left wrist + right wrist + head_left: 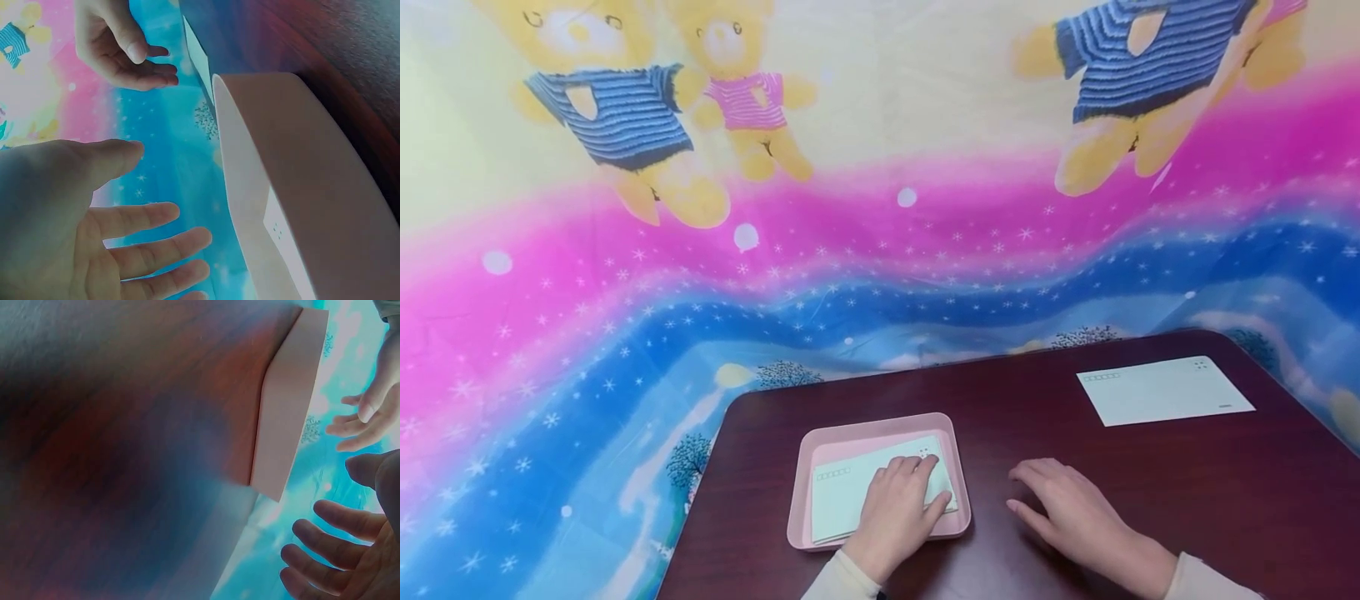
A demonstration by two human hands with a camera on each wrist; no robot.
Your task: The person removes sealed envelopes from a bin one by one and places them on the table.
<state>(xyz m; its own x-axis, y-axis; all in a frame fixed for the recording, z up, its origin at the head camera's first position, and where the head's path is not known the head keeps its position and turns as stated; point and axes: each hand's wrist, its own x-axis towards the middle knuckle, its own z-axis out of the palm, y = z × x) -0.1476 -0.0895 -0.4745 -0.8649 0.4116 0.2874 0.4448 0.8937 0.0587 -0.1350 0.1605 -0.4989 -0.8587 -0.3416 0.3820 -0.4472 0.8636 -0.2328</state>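
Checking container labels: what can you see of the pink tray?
The pink tray is a shallow, open-topped rectangle with rounded corners, low plain walls and a smooth, plastic-looking surface. It rests upright on the left part of the dark table, slightly turned in the head view. Pale envelopes lie inside, covering most of its floor. The left hand hovers above, apart from its walls.

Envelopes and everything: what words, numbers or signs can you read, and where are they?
No words or numbers can be read.
Lone envelope: row of boxes, corner marks, tiny print; too small to read.
Top envelope in the tray: row of boxes, corner marks; too small to read.
Tray and cloth: no writing seen.
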